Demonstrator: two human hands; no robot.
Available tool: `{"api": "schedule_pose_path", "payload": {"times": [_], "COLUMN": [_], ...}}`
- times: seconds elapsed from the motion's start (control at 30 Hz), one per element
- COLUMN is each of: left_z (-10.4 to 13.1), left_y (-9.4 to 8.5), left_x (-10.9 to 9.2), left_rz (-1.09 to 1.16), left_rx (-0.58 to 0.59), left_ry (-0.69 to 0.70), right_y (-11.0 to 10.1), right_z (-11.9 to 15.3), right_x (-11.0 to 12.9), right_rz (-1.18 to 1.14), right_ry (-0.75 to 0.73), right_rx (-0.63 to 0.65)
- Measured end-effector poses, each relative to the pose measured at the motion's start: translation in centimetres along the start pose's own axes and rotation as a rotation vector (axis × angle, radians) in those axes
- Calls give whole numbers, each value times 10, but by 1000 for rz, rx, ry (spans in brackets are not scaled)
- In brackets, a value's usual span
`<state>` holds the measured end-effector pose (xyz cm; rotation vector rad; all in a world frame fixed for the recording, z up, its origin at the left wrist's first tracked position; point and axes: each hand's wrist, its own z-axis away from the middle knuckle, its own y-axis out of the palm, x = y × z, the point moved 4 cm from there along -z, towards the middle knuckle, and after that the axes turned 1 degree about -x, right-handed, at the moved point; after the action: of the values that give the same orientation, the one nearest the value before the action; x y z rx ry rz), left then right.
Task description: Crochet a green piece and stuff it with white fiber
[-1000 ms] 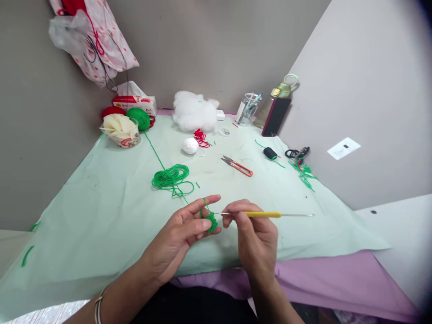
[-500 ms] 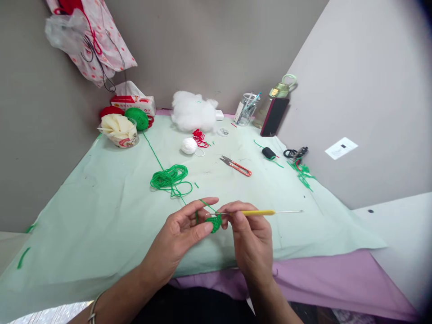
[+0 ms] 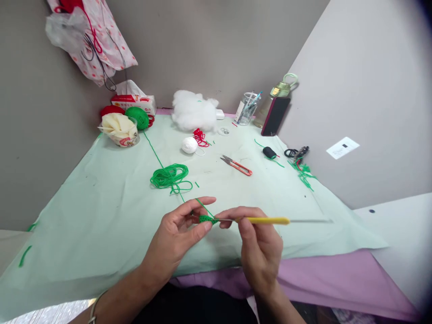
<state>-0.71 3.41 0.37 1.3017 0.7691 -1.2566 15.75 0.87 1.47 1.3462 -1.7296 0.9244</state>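
Note:
Between the thumb and fingers of my left hand is a small green crochet piece, partly hidden by the thumb. A green strand runs over my raised left index finger down to the piece. My right hand pinches a crochet hook by its yellow handle. One metal end of the hook reaches the edge of the green piece; the other points right over the cloth. Beyond my left hand lies a loose coil of green yarn, linked by a strand to a green yarn ball.
Orange thread snips and a white yarn ball lie ahead. White stuffing, a jar of pens, a phone and a tissue pack line the back. Black thread and green scraps are at the right.
My right hand has moved right and slightly down with the hook, away from my left hand. The green piece has tilted and shifted slightly left in my left fingers.

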Motion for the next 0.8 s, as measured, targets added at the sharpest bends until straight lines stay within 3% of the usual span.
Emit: {"api": "schedule_pose_path", "payload": {"times": [0.1,0.2,0.27,0.33,0.4,0.47,0.57,0.7,0.8], "left_z": [0,0,-1,-1,-3,-3,-1,0,-1], "left_y": [1,7,13,14,12,9,9,9,11], "left_x": [2,7,8,6,3,2,4,5,8], "left_rz": [-47,147,333,437,428,349,231,208,337], "left_rx": [-45,-8,71,107,84,71,74,14,39], "left_ry": [62,-48,-192,-256,-225,-171,-116,-69,-196], "right_y": [5,10,10,5,3,6,13,15,14], "right_z": [7,13,13,7,1,-4,-6,2,8], "right_x": [6,8,6,4,0,-2,-2,0,3], "right_rz": [218,416,407,212,-31,-163,-149,33,231], "right_ry": [-269,-495,-466,-306,-135,-44,-46,-149,-294], "right_rx": [61,82,43,-38,-106,-92,-18,-30,-6]}}
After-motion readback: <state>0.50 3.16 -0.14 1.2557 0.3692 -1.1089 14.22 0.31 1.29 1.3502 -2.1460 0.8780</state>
